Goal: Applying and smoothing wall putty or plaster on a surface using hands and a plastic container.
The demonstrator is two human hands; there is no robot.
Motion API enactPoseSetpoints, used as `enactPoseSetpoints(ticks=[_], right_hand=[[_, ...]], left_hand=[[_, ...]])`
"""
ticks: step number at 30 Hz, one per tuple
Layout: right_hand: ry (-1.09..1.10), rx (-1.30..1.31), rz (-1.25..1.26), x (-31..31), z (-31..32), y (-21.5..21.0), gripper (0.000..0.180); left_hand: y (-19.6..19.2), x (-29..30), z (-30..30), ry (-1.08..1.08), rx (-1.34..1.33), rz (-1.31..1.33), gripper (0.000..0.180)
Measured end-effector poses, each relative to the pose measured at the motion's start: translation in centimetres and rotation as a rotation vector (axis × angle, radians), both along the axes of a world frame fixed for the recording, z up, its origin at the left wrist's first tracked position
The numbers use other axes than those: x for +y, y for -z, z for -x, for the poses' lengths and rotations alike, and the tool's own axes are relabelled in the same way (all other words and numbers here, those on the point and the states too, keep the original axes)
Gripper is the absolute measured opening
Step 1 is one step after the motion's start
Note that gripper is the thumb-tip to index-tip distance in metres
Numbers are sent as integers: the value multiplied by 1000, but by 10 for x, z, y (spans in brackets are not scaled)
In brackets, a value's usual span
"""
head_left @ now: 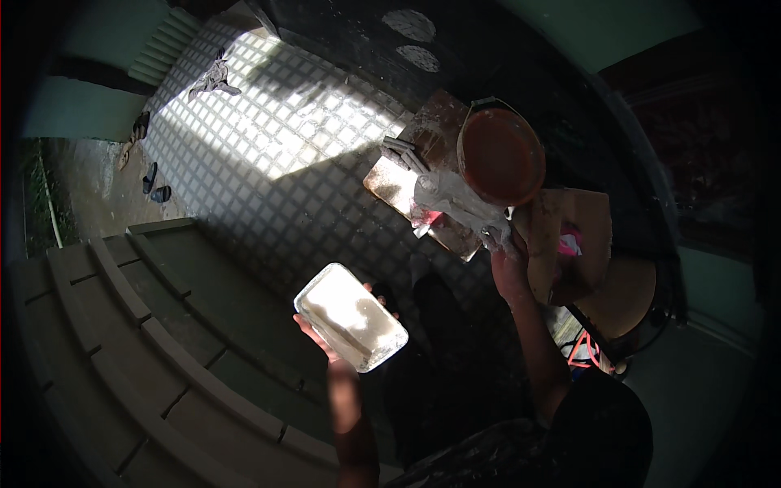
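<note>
Left hand (pixel 322 342) cups a pale rectangular tray (pixel 350 317) from below, digits curled round both long sides. Right hand (pixel 509 259) is at the near end of a whitish plastic bag (pixel 457 198); can't tell its grip. Brown bucket (pixel 500 154) beyond it, cardboard box (pixel 587 213) just right.

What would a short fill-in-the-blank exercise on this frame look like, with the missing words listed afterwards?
1. The right hand is at the crumpled whitish plastic; the pale tray is in the ____ one.
2. Of the tray and the reddish-brown bucket, the round one is the ____.
3. In the picture, the bucket appears to the ____ of the dark slippers.

Missing words: left; bucket; right.
</note>
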State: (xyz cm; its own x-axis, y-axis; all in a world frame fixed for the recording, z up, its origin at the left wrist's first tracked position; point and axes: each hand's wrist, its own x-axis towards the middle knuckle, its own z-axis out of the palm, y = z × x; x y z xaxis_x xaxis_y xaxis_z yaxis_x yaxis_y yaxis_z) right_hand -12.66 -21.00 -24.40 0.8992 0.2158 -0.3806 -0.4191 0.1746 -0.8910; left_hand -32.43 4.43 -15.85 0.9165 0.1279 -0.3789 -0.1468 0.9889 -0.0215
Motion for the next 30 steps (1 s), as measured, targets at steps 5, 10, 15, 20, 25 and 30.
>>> enactPoseSetpoints(ticks=[5,10,15,20,25,30], right_hand=[[-26,40,88,-47,10,63,35],[59,191,103,-57,11,80,35],[287,283,-70,-58,21,76,26],[161,121,201,-56,42,90,28],[-191,-143,907,-104,72,159,31],[-214,-177,1045,-71,72,136,27]], left_hand=[[3,-5,-4,1,0,44,91],[9,-17,-8,-13,63,-66,94],[8,-18,-7,20,169,-106,93],[12,-18,-6,12,122,-84,101],[19,-28,-20,42,98,-91,95],[27,-26,-15,53,80,-59,102]])
